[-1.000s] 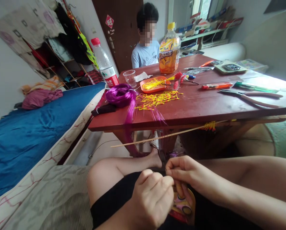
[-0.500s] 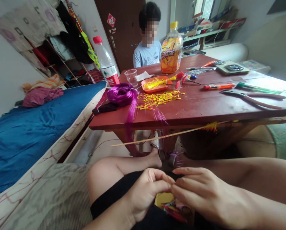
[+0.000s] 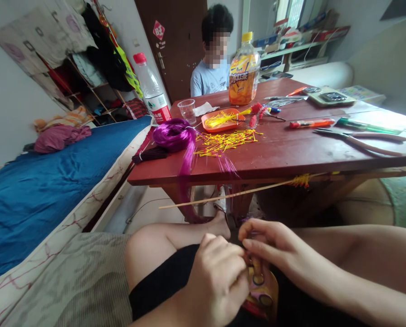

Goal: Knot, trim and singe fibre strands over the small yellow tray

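Observation:
Both hands meet over my lap below the table edge. My left hand (image 3: 218, 281) is curled into a loose fist, its fingers pressed together around something too small to make out. My right hand (image 3: 274, 254) pinches at the same spot, fingertips touching those of the left hand. Under them lies a small yellow and red packet (image 3: 262, 290) on my black shorts. A thin wooden stick (image 3: 230, 195) with yellow thread at its right end hangs just under the red table (image 3: 291, 154).
On the table lie a purple thread bundle (image 3: 173, 135), scattered yellow pins (image 3: 225, 140), an orange tray (image 3: 223, 121), a plastic cup (image 3: 188, 110), two bottles (image 3: 242, 68), pens and pliers (image 3: 359, 141). A person (image 3: 211, 63) sits at the far side. A blue bed (image 3: 39, 190) lies left.
Half a second ago both hands lay lower with the left hand partly unfolded over the packet; now they have risen slightly and the left fingers have curled closed against the right fingertips.

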The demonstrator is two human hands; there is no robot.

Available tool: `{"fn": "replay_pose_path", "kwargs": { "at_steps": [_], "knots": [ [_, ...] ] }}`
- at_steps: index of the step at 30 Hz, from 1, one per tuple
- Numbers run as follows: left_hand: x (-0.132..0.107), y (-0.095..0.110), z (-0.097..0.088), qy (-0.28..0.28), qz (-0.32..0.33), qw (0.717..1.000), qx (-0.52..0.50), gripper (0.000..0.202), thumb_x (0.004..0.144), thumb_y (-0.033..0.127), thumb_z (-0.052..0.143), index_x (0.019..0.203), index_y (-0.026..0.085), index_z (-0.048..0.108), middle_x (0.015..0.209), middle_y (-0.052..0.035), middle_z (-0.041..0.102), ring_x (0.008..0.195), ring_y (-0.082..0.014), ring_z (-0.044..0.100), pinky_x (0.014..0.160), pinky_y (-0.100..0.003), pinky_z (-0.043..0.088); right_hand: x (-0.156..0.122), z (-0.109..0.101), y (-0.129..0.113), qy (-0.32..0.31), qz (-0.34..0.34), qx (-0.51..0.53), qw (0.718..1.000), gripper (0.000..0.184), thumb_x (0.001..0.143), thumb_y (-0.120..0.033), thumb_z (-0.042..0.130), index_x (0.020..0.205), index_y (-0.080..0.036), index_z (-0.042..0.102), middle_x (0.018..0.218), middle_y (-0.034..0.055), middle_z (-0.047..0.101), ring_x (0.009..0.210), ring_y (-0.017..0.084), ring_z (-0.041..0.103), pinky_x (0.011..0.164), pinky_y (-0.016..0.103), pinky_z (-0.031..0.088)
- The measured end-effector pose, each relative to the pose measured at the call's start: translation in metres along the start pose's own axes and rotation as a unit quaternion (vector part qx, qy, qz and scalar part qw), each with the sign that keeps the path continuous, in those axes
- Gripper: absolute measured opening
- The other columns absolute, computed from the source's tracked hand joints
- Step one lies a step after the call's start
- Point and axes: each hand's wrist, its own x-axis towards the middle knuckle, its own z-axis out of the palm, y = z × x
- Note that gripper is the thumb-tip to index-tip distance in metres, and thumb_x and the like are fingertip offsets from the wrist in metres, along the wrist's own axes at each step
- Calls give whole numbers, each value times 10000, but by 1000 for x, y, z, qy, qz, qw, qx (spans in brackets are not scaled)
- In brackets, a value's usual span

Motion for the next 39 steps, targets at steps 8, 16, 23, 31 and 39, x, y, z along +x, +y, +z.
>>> {"fn": "replay_pose_path", "kwargs": {
  "at_steps": [8,16,23,31,39],
  "knots": [
    [7,-1,6,-47,-517,673,-527,58,503,141,601,495,132,544,476,38,479,471,-62,395,524,-192,302,-14,-12,-2,-18,-505,-543,671,266,872,-86,375,934,-103,633,654,53,672,576,165,624,899,361,475],
    [-4,10,5,52,-100,993,-44,155,696,65,525,571,153,555,775,-47,540,705,-143,506,640,-251,395,-1,4,-1,6,-37,-103,994,282,890,-360,405,740,-171,550,525,-18,566,412,108,528,394,206,416],
    [-9,-6,6,74,237,949,192,174,772,53,464,682,136,588,733,-32,667,617,-128,507,628,-296,329,10,4,8,-85,152,181,968,371,737,-542,530,693,-175,499,414,-37,540,260,66,413,277,161,279],
    [6,1,4,-62,-513,703,-489,20,499,132,586,509,134,569,494,24,511,481,-74,403,531,-204,298,-17,-10,-10,-40,-443,-462,767,212,841,-90,435,962,-150,599,668,37,664,591,156,635,854,350,501],
    [4,5,8,-52,-432,782,-445,94,591,187,627,535,137,570,571,-2,508,580,-112,467,598,-227,359,-12,-4,-4,8,-365,-396,842,367,930,-144,251,840,-151,606,620,28,634,534,131,582,700,273,525]
  ]
}}
